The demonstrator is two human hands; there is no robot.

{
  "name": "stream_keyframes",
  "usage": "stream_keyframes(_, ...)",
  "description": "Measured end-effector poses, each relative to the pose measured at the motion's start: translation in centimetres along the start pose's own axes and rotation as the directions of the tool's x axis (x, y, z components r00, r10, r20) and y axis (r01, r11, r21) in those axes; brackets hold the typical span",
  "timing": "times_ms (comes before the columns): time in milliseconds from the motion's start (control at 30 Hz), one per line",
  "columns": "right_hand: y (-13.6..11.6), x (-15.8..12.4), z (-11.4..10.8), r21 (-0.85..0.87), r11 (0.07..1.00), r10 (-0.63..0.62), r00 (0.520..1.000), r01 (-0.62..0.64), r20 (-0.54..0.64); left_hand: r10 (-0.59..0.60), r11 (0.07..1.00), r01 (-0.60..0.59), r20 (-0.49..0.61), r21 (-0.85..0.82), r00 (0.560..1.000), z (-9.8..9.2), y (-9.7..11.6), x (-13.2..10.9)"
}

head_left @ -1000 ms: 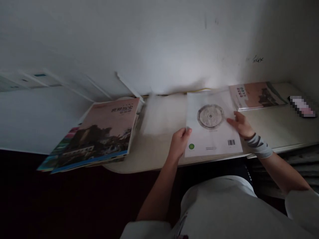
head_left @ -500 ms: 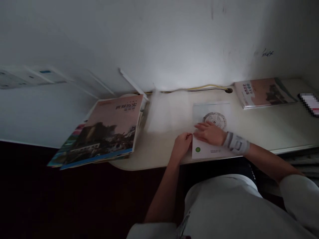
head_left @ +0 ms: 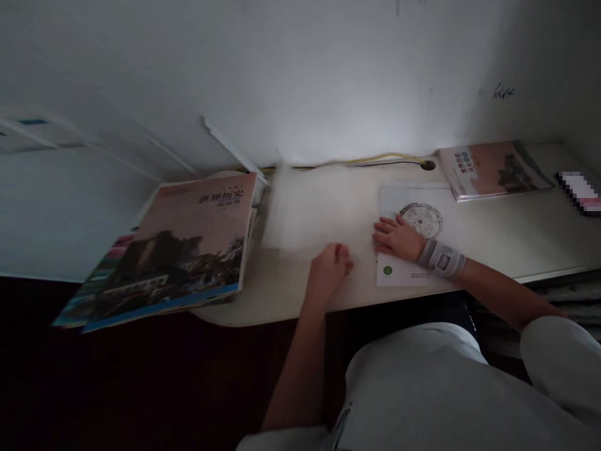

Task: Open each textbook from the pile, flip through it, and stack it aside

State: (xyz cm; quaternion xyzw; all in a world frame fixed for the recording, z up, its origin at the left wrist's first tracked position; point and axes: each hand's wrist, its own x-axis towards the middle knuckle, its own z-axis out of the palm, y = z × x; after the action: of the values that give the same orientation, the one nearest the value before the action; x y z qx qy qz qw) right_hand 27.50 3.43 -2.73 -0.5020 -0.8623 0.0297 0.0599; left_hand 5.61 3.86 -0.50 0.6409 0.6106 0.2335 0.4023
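A pale booklet [head_left: 425, 274] with a round printed design and a green dot lies on the desk. My right hand [head_left: 399, 239] rests flat on its left part, fingers spread toward its left edge, a grey band around the wrist. Left of the booklet, apart from it, my left hand [head_left: 329, 270] hovers low over the desk near its front edge. Its fingers are loosely curled and a little blurred, with a gap between them and nothing visible inside. Beyond this hand lies a whitish, translucent sheet [head_left: 305, 213], its edges hard to make out.
A stack of large books [head_left: 173, 250] overhangs the left end of the desk [head_left: 277, 294]. At the back right lie a pinkish book [head_left: 498, 169] and a phone [head_left: 581, 193]. A yellow cable [head_left: 387, 155] runs along the wall to a round hole [head_left: 427, 165].
My left hand has let go of the booklet's left edge and moved left, its fingers loosening. My right hand has stayed on the booklet. The view has shifted slightly.
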Motion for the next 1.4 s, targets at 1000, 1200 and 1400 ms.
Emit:
stream_keyframes(1000,-2.3,2.9,-6.8,-0.282,0.801,-0.52,0.847,0.529,0.111,-0.093,0.985,0.09,-0.011,-0.146,0.996,0.6,-1.6,-1.3)
stream_keyframes(1200,1.8,-5.2,-8.1,-0.278,0.898,-0.413,0.87,0.34,-0.27,-0.211,0.909,0.197,0.002,-0.368,0.978,-0.3,-3.1,-2.3)
stream_keyframes(1400,3.6,-11.5,-4.7,-0.13,0.987,-0.143,0.878,0.093,-0.457,-0.219,0.916,0.209,0.011,-0.342,0.976,-0.3,-3.4,-2.1)
